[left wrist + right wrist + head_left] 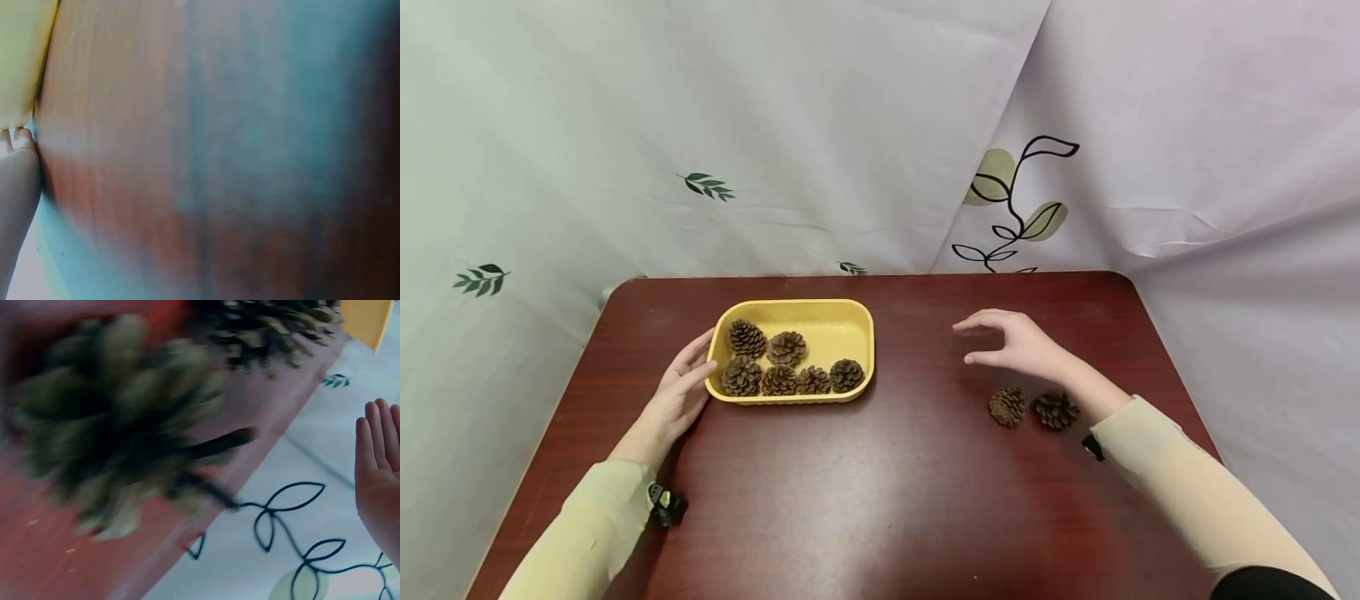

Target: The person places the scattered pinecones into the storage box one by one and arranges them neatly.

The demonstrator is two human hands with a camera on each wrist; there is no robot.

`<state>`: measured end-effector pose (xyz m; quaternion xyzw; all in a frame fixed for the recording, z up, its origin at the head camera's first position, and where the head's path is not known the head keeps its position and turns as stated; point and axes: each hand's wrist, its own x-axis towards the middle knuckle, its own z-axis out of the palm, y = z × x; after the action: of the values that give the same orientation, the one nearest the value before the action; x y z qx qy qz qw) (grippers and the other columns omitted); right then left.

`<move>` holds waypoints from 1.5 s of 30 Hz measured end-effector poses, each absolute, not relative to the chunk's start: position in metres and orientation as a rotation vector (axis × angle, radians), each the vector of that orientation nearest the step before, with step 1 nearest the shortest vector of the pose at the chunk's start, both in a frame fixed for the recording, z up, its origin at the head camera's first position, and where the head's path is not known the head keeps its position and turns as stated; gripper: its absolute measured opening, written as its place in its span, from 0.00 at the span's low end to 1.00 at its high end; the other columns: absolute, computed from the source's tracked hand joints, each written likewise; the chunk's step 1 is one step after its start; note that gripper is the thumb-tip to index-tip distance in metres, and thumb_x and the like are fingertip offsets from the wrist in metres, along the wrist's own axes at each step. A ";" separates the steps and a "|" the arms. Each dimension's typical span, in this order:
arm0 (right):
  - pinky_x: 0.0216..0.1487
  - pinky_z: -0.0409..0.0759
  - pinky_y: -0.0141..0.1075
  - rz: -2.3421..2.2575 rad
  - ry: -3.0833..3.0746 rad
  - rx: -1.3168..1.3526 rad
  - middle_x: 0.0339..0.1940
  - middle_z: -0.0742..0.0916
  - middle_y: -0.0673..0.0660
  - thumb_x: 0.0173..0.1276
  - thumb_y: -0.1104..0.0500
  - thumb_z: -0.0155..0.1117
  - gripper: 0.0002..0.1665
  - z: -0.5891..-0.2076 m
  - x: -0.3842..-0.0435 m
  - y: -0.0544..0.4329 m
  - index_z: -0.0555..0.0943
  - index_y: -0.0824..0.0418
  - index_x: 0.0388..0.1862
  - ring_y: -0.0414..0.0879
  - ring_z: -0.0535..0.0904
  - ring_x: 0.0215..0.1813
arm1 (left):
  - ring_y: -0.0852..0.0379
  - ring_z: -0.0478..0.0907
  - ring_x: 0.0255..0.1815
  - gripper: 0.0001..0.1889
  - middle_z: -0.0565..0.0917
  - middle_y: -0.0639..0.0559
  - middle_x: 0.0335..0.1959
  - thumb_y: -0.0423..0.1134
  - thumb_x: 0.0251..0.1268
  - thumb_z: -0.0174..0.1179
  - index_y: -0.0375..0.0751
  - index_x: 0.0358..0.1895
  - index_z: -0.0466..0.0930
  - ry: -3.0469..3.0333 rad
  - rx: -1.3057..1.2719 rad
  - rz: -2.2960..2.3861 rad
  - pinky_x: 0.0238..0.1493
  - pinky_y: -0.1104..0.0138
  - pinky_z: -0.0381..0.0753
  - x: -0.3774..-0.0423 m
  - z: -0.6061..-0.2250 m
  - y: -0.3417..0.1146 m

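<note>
A yellow plastic bin (831,321) stands on the table with several pine cones inside, among them one pine cone (747,338) at its back left corner. My left hand (679,396) grips the bin's left end, thumb over the rim and fingers along the outer wall. My right hand (1018,346) is held above the table right of the bin, thumb and fingers apart with nothing between them. Nearer the front, below that hand, lie two loose pine cones: a lighter one (1007,407) and a darker one (1056,409). The right wrist view shows a pine cone (119,425) close up and blurred.
The dark red wooden table (820,483) reaches back to a white cloth (850,125) with leaf prints, which also hangs at both sides. A small black device (666,505) sits at the left wrist, and another (1093,447) at the right.
</note>
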<state>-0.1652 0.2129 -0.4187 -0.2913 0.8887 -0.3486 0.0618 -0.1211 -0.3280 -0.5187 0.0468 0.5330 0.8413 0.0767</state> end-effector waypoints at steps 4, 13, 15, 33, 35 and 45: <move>0.61 0.85 0.55 -1.051 2.656 -0.829 0.59 0.91 0.59 0.62 0.64 0.82 0.27 -0.424 -0.159 0.229 0.87 0.63 0.61 0.56 0.89 0.59 | 0.68 0.82 0.64 0.27 0.84 0.64 0.66 0.22 0.82 0.45 0.54 0.70 0.77 1.591 0.124 2.519 0.60 0.74 0.83 -0.120 -0.518 -0.328; 0.62 0.84 0.56 -1.007 2.546 -0.748 0.58 0.91 0.63 0.64 0.67 0.80 0.27 -0.428 -0.153 0.256 0.85 0.65 0.62 0.61 0.89 0.60 | 0.67 0.84 0.61 0.26 0.85 0.63 0.63 0.21 0.80 0.47 0.53 0.68 0.78 1.691 0.081 2.534 0.59 0.74 0.83 -0.117 -0.516 -0.323; 0.62 0.84 0.55 -1.008 2.507 -0.742 0.58 0.91 0.65 0.64 0.66 0.80 0.28 -0.429 -0.151 0.261 0.85 0.66 0.63 0.63 0.88 0.60 | 0.67 0.84 0.60 0.26 0.86 0.62 0.62 0.20 0.80 0.48 0.51 0.68 0.78 1.725 0.080 2.547 0.58 0.75 0.83 -0.115 -0.514 -0.321; 0.61 0.84 0.31 -1.003 2.349 -0.720 0.58 0.90 0.65 0.61 0.61 0.83 0.31 -0.457 -0.133 0.296 0.84 0.67 0.63 0.56 0.88 0.62 | 0.68 0.84 0.59 0.25 0.87 0.62 0.60 0.22 0.80 0.49 0.49 0.70 0.77 1.873 0.068 2.513 0.57 0.77 0.83 -0.114 -0.512 -0.321; 0.61 0.84 0.30 -1.000 2.359 -0.722 0.58 0.90 0.64 0.61 0.60 0.84 0.31 -0.459 -0.132 0.297 0.84 0.66 0.62 0.48 0.89 0.61 | 0.68 0.84 0.59 0.25 0.87 0.62 0.60 0.22 0.81 0.49 0.49 0.70 0.77 1.876 0.062 2.509 0.57 0.77 0.82 -0.114 -0.512 -0.320; 0.60 0.85 0.31 -0.980 2.404 -0.723 0.57 0.91 0.62 0.60 0.59 0.85 0.31 -0.465 -0.130 0.298 0.86 0.64 0.62 0.43 0.88 0.59 | 0.67 0.85 0.58 0.24 0.87 0.62 0.59 0.22 0.81 0.50 0.49 0.70 0.77 1.847 0.057 2.518 0.56 0.77 0.83 -0.117 -0.512 -0.318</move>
<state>-0.1303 0.2980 -0.4645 -0.2617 0.8699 -0.3546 0.2214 -0.1166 -0.3180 -0.5117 0.0184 0.5913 0.8062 0.0091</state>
